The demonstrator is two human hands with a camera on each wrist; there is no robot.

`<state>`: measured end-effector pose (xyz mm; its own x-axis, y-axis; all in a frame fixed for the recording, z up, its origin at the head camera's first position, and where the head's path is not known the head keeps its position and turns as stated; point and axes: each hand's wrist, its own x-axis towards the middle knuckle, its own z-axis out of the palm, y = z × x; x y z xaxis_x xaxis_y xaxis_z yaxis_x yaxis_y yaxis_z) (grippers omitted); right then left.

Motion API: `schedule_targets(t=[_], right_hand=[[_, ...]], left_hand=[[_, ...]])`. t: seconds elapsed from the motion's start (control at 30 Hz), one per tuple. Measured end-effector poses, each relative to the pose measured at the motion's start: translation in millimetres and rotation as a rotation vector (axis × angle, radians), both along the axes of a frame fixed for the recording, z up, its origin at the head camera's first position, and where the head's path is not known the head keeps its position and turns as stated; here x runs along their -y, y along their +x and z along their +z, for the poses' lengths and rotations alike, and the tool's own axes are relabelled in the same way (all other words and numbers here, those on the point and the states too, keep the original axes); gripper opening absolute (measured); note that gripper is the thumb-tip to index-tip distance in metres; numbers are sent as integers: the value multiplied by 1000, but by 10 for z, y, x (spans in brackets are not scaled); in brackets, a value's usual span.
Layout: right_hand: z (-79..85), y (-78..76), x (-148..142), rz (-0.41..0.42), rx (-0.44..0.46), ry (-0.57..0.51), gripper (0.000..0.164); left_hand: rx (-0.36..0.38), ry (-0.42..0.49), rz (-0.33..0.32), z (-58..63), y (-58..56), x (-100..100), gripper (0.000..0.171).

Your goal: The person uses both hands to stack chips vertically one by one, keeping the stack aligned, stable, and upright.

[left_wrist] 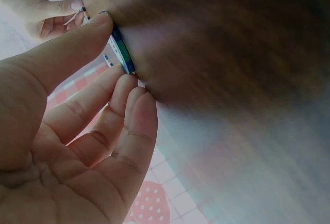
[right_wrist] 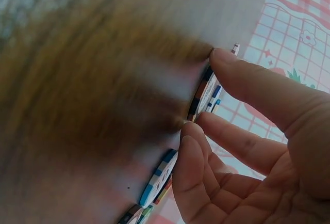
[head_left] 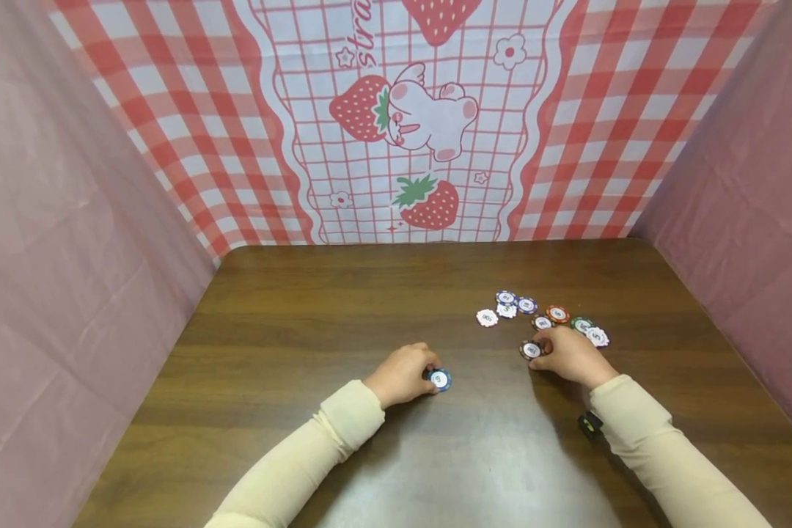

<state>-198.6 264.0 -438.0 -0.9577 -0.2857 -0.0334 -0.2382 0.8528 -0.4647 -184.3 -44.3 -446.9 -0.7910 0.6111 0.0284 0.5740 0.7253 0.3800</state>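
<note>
My left hand [head_left: 404, 374] pinches a blue and green poker chip [head_left: 439, 379] by its edge, low at the wooden tabletop. In the left wrist view the chip [left_wrist: 121, 52] sits between thumb and fingertips. Further right, my right hand [head_left: 570, 355] pinches a dark brown-edged chip [head_left: 531, 350] between thumb and fingers. The right wrist view shows that chip [right_wrist: 202, 92] edge-on. Just beyond the right hand lie another dark chip [head_left: 542, 323], a red chip [head_left: 557, 314], a green chip [head_left: 581, 324] and a white chip [head_left: 597, 336].
Left of these lie a white and pink chip [head_left: 487, 317] and two blue chips [head_left: 505, 298], one of them overlapping another white chip [head_left: 507, 311]. A checked strawberry cloth [head_left: 429, 132] hangs at the table's [head_left: 290, 308] far edge. Pink cloths flank both sides.
</note>
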Motion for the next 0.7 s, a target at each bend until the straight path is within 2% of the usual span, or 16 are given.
schedule_targets(t=[0.23, 0.7], right_hand=[[8, 6, 4, 0, -34, -11, 25], [25, -24, 33, 9, -68, 68, 16]], left_hand=[[1, -5, -2, 18, 11, 3, 27], [19, -9, 5, 20, 0, 2, 28]])
